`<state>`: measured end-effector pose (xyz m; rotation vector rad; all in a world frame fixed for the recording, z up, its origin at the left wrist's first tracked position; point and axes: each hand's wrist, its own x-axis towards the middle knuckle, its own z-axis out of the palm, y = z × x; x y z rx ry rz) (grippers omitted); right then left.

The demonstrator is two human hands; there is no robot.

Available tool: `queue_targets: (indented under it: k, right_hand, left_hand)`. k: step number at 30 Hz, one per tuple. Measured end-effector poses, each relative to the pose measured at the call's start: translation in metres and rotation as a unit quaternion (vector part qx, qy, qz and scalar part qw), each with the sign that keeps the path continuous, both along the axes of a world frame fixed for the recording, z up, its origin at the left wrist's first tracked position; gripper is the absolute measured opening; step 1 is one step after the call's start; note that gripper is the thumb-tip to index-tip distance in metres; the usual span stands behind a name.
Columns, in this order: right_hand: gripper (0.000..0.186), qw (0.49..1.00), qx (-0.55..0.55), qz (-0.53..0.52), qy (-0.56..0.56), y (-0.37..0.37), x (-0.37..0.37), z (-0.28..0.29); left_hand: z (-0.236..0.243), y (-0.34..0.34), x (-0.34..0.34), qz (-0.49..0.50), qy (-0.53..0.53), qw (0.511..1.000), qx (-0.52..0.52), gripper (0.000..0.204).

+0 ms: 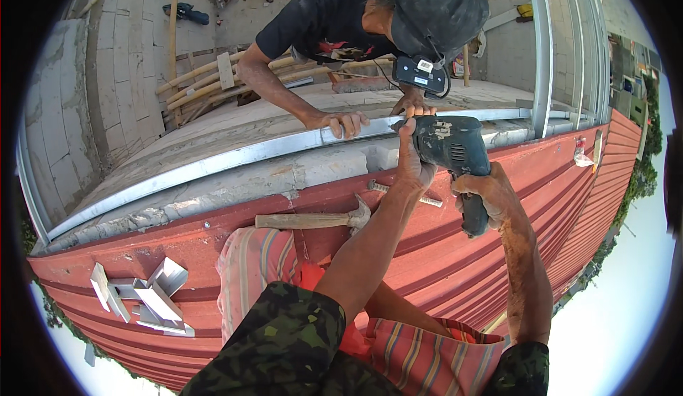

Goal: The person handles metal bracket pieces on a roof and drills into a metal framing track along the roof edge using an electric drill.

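Observation:
A dark green power drill (452,143) lies across the long silver metal channel (263,153), its nose pointing left. My right hand (491,191) is wrapped round the drill's handle. At the drill's front end, my left hand (415,158) is closed against the body near the chuck, its fingers partly hidden behind the tool. Whether the bit touches the channel, I cannot tell. Opposite me, a co-worker in a dark cap leans over, one hand (339,124) pressing on the channel and the other (414,103) on it just beyond the drill's nose.
On the red corrugated roof sheet (441,254) lie a wooden-handled hammer (309,220), another tool (405,191) partly behind my left forearm, and several cut metal pieces (146,293) at left. Upright metal studs (538,55) stand at right. Bamboo poles (196,94) lie beyond the block wall.

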<state>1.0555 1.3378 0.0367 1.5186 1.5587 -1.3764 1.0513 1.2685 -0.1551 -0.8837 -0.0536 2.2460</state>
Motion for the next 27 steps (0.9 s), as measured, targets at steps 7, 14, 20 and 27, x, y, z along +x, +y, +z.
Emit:
queue_targets:
  k: [7,14,20,27]
  right_hand:
    - [0.022,1.000,0.004,0.018,-0.005,-0.001,0.000,0.001]
    - [0.020,1.000,0.007,0.010,-0.011,0.000,-0.004,0.002]
    - [0.021,1.000,0.000,0.009,0.022,0.003,0.003,0.004]
    - [0.023,0.999,-0.023,-0.015,0.046,0.005,0.022,0.004]
  left_hand:
    - [0.002,-0.001,-0.003,0.017,0.000,0.999,0.037,0.054]
    - [0.001,0.000,-0.003,0.014,0.001,0.999,0.033,0.054]
    - [0.007,0.001,0.000,0.017,-0.010,1.000,0.008,0.046]
    - [0.018,-0.010,0.001,-0.047,-0.012,0.998,0.034,0.052]
